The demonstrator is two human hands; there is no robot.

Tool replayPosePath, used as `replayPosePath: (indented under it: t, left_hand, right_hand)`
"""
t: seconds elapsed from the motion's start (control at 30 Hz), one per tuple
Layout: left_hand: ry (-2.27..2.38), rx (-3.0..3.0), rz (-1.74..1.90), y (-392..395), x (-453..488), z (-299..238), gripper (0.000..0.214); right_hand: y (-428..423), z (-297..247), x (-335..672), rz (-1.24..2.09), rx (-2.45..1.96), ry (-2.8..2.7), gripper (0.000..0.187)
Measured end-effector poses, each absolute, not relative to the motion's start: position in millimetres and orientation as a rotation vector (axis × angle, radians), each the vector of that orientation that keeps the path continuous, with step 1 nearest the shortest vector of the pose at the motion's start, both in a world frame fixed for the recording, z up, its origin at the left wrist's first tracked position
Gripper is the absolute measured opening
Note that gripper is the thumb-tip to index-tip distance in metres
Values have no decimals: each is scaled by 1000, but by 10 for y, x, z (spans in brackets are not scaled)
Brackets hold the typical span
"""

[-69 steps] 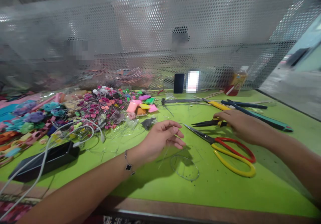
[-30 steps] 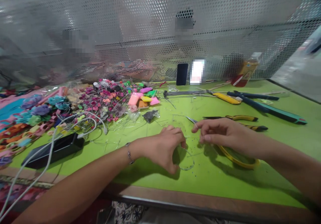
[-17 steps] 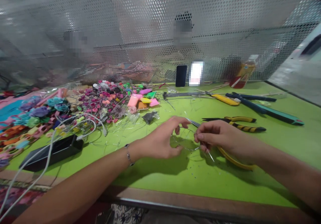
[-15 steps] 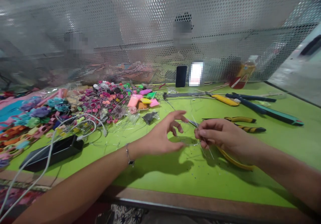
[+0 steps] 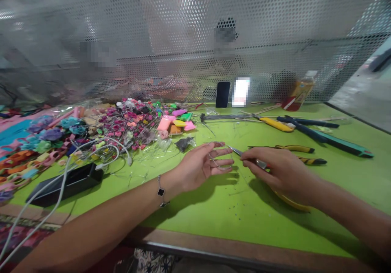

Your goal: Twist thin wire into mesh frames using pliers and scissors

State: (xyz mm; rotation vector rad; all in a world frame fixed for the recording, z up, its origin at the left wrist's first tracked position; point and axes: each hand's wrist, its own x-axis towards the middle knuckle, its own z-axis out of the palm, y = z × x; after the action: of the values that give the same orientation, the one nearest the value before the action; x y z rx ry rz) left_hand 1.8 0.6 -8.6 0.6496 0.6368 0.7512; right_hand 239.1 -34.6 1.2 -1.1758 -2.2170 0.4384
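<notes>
We are closing the right grip (image 5: 279, 169) on a slim steel tool (image 5: 247, 155), perhaps tweezers, pinching it between thumb and fingers. Its long axis is running from the hand toward 10 o'clock, and its fine tip is ending just beside the fingertips of our left grip (image 5: 203, 165). That left grip is lying open at 9 o'clock from the right, palm turned toward the right hand and fingers spread.

A thin wire loop (image 5: 218, 161) seems to be catching the light across those fingers, at about 8 o'clock from the tool's tip. We are finding it hard to make out: it is so fine against the green bench (image 5: 244, 220) that we cannot tell whether it is hooked over the fingers or only lying behind them. The left grip is the nearer to it, while the steel tip is near but apparently not touching.

The right hand is hiding the tool's back end and much of the red-and-yellow-handled scissors (image 5: 293, 203) beneath it. Yellow-and-black pliers (image 5: 295, 148) are lying at 1 o'clock from the right hand, and a heap of small fabric flowers (image 5: 128, 124) is spreading across the bench at 10 o'clock from the left hand.
</notes>
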Motion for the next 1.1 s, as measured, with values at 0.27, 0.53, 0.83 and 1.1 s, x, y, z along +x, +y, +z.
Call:
replayPosePath:
  t: [0.27, 0.53, 0.83, 1.1]
  left_hand:
    - [654, 668, 734, -36, 39, -32, 14]
    - [714, 717, 746, -63, 54, 35, 10]
    - [720, 751, 721, -65, 52, 34, 18]
    - [616, 797, 733, -64, 18, -13, 28]
  right_hand:
    - [-300, 11, 2483, -282, -958, -2598, 36]
    - [-275, 31, 2513, -338, -1028, -2588, 41]
    - [-228, 44, 2551, -368, -1040, -2642, 46]
    - [-252, 7, 2553, -385, -980, -2665, 53]
